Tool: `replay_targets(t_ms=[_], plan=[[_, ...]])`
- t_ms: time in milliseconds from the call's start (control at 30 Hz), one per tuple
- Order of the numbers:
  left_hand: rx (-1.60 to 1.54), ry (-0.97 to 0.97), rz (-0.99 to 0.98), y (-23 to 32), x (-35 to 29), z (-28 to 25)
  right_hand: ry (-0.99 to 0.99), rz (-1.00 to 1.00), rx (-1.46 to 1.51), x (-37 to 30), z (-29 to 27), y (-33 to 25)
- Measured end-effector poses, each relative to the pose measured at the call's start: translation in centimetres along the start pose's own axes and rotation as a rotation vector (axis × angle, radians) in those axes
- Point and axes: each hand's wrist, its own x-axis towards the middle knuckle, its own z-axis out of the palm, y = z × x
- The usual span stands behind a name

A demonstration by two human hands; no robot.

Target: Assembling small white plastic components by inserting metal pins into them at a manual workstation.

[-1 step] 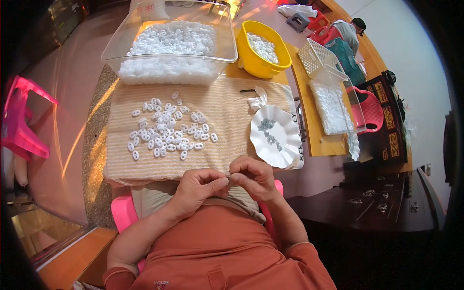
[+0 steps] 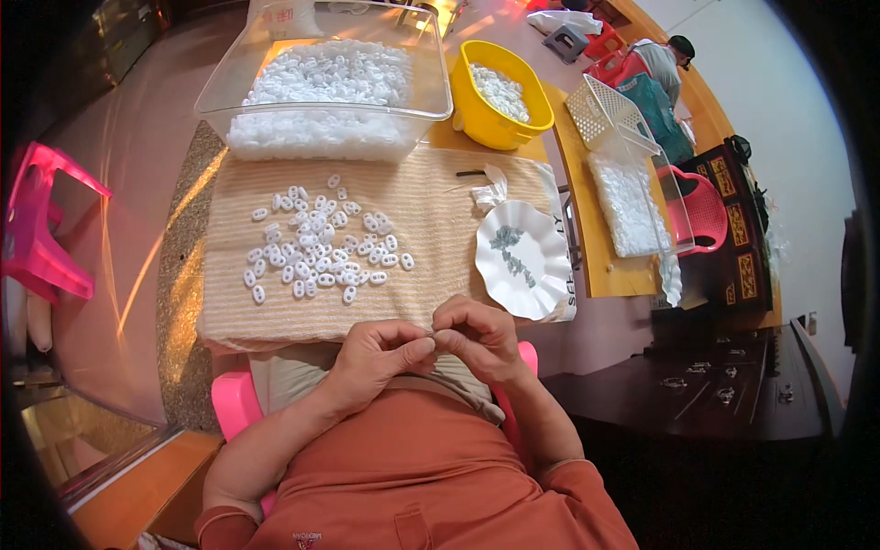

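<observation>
Between the previous picture and this one, almost nothing changes: your two hands keep the same place at the near edge of the striped cloth, and I see no loose piece clearly moved. Your left hand has its thumb and forefinger pressed together, and your right hand pinches in the same way, so the fingertips of both meet. Something very small may be between them, but the fingers hide it, and I cannot tell what it is. The white two-hole pieces lie scattered on the left of the cloth, well apart from your hands; the small grey pieces rest in the white wavy plate on the right. Farther away stand the clear bin and the yellow tub, both holding many white pieces. For the work, I judge this stillness means the fine fingertip step is not yet finished.
</observation>
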Motion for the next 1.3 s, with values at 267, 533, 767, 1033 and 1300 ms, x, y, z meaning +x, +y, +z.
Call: replay_targets(t_ms=[267, 533, 767, 1033, 1300], plan=[[-0.025, -0.019, 0.036, 0.3, -0.4, 0.1, -0.044, 0.014, 0.127, 0.3, 0.5, -0.2], [-0.015, -0.007, 0.049, 0.0, -0.2, 0.0, -0.104, 0.014, 0.086, 0.3, 0.0, 0.1], [0.191, 0.036, 0.156, 0.0, -0.3, -0.1, -0.056, 0.125, 0.139, 0.0, 0.5, 0.2], [0.288, 0.082, 0.192, 0.7, -0.6, 0.7, -0.074, 0.010, -0.085, 0.1, 0.1, 0.4], [0.367, 0.096, 0.220, 0.7, -0.5, 0.6, -0.089, -0.013, -0.124, 0.3, 0.2, -0.9]])
